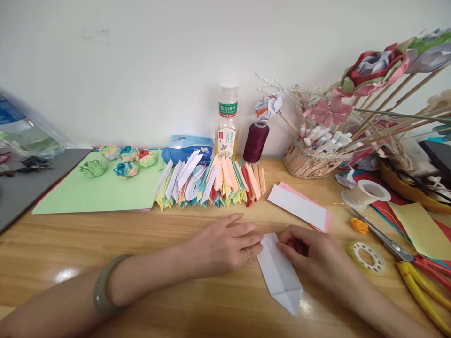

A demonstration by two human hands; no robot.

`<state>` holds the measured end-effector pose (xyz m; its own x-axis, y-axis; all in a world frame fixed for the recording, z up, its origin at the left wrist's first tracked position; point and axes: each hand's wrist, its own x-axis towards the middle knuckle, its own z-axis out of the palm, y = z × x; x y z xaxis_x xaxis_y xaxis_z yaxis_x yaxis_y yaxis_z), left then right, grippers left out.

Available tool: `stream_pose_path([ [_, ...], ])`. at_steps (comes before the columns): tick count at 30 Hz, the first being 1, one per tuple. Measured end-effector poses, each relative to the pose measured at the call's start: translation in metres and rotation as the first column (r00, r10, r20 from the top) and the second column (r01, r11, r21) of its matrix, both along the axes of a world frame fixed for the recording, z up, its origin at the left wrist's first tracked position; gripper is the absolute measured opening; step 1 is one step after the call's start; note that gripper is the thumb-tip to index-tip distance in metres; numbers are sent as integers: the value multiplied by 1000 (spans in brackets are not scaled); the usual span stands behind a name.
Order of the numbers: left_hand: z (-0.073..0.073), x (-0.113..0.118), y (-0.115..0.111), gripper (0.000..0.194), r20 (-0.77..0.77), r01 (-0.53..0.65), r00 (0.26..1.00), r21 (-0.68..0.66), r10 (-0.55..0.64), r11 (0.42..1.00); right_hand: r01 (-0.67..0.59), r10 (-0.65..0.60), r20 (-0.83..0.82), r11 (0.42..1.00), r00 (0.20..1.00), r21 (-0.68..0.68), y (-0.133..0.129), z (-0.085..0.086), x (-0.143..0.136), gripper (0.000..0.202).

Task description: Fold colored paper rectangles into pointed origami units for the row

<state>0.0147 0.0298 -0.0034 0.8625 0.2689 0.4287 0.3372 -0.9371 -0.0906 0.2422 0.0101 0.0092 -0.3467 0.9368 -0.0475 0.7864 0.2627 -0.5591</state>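
A white paper strip (280,272) with creases lies on the wooden table, its lower end folded into a point. My right hand (310,249) pinches the strip's upper right edge between thumb and fingers. My left hand (227,246) has its fingers stretched out, with the fingertips at the strip's upper left edge; its thumb is hidden. Behind the hands stands a row of folded paper pieces (211,183) in white, peach, yellow, red and teal. To the right, a white paper slip (298,206) lies over a pink one (329,220).
Light green paper (95,192) holds several paper roses (126,170) at left. A bottle (227,126), tissue pack (188,148) and maroon thread spool (256,143) stand behind. At right are a basket (310,162), scissors (396,246), tape roll (368,258) and yellow-handled tool (419,291).
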Motion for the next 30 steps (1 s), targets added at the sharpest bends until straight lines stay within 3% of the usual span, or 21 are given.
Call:
stream_pose_path([
  [3, 0, 1, 1, 22, 16, 9, 1000, 37, -10, 999, 23, -24, 68, 999, 997, 28, -3, 2, -3, 16],
  [7, 5, 2, 1, 24, 29, 29, 999, 87, -32, 996, -18, -8, 113, 974, 994, 225, -8, 0, -5, 11],
  [13, 7, 3, 1, 24, -2, 42, 999, 117, -42, 992, -200, 125, 182, 851, 975, 486, -14, -8, 1, 18],
  [20, 6, 5, 1, 23, 6, 20, 1000, 65, -20, 998, -364, 257, 268, 769, 929, 526, -19, -8, 4, 29],
  [26, 7, 3, 1, 31, -48, 27, 999, 31, -26, 999, -420, 261, 341, 702, 903, 575, -19, 4, -1, 40],
  [30, 6, 3, 1, 32, -63, 36, 997, 33, -34, 999, -440, 262, 368, 690, 892, 575, -20, 1, -1, 39],
])
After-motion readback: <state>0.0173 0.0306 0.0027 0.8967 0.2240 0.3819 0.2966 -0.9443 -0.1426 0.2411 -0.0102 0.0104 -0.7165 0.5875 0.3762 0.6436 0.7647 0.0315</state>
